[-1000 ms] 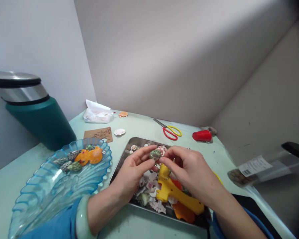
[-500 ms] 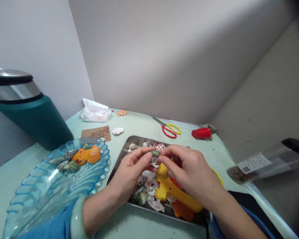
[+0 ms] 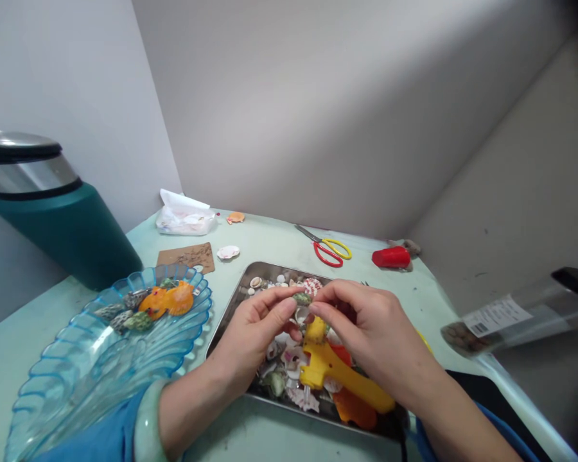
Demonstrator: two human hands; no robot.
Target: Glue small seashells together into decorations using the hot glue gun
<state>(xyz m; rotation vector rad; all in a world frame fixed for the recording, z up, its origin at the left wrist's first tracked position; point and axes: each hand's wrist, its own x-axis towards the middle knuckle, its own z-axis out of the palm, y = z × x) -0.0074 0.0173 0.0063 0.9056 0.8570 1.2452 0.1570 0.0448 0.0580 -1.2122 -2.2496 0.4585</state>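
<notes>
Green shell [image 3: 302, 298] in the grip of both hands [image 3: 250, 330], narrower-looking than before

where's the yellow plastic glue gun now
In the head view, the yellow plastic glue gun lies right of centre among pale shells in the rectangular metal tray, beside the right hand.

On the table [image 3: 270, 241], a tray [image 3: 235, 305] holds shells [image 3: 295, 357] and a glue gun [image 3: 349, 380]. Left of it is a plate [image 3: 125, 369] with more shells [image 3: 176, 299] by its back rim; a bottle [image 3: 72, 231] stands behind the plate. Scissors [image 3: 319, 241] lie behind the tray, near the back edge.
</notes>
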